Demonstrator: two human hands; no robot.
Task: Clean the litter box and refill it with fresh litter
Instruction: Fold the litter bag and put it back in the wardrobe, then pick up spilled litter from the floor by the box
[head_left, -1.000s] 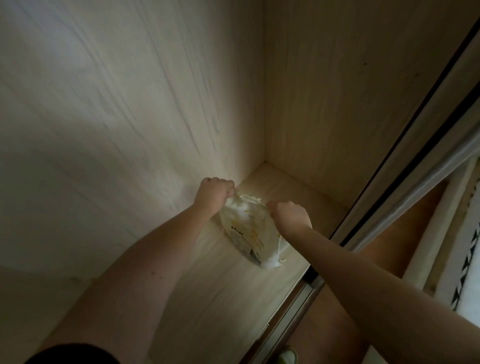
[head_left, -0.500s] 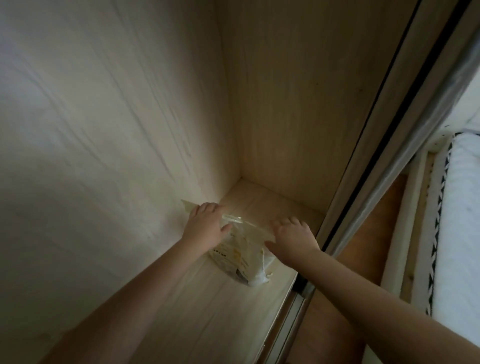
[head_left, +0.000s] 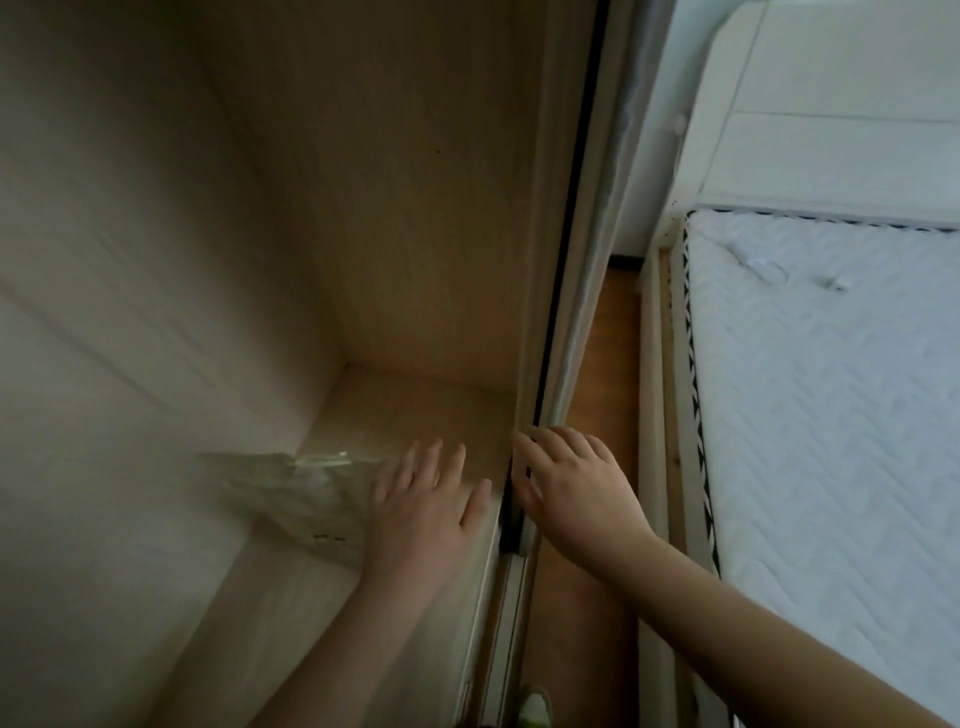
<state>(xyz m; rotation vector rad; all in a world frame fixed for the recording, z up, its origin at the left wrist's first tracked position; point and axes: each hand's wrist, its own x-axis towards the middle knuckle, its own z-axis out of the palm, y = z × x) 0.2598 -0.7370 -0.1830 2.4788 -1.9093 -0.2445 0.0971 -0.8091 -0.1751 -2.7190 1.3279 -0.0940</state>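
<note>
A pale plastic bag (head_left: 296, 493) with printed markings lies blurred on the light wooden floor of a wardrobe (head_left: 426, 410), against its left wall. My left hand (head_left: 423, 509) hovers just right of the bag with fingers spread and straight, holding nothing. My right hand (head_left: 571, 483) is at the wardrobe's front edge, fingers loosely bent over the sliding door's edge (head_left: 558, 332). No litter box is in view.
The dark door track (head_left: 511, 540) runs along the wardrobe's front. A strip of orange-brown floor (head_left: 602, 374) separates it from a bed with a white quilted mattress (head_left: 831, 405). A white headboard (head_left: 831, 104) stands behind. A shoe tip (head_left: 535, 706) shows at the bottom.
Both hands have let go of the bag and moved right. The bag now lies against the left wall. The view has swung right, showing the bed.
</note>
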